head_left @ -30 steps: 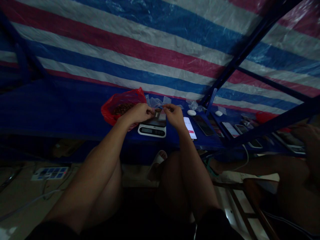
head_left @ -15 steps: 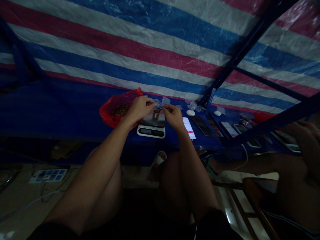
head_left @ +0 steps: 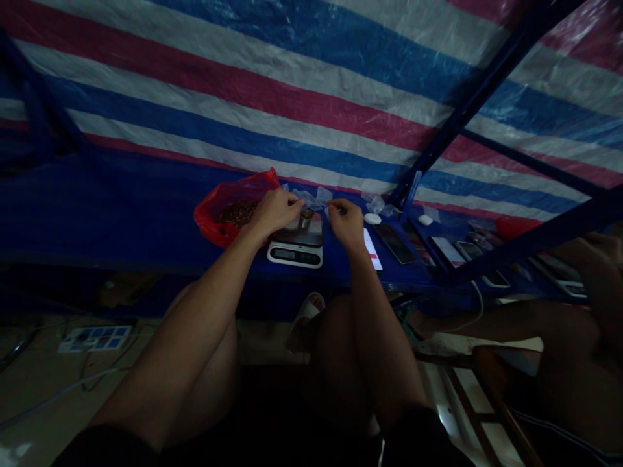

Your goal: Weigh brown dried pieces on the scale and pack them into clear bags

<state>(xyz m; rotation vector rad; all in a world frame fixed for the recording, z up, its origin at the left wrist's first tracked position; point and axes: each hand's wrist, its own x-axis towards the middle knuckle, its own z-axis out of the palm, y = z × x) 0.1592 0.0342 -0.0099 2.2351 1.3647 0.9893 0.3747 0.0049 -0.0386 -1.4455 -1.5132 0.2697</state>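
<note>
The left hand [head_left: 276, 211] hovers over the far left corner of the digital kitchen scale [head_left: 295, 250]. Its fingers pinch the edge of a small clear plastic bag [head_left: 314, 201], which reaches right toward the right hand [head_left: 346, 224]. That hand is curled just right of the bag, but the dim light hides whether it grips. Under the bag a small metal cup [head_left: 305, 219] stands on the scale. A red plastic bag [head_left: 221, 198] lies just left of the left hand, and a lit phone [head_left: 376, 256] lies right of the right wrist.
</note>
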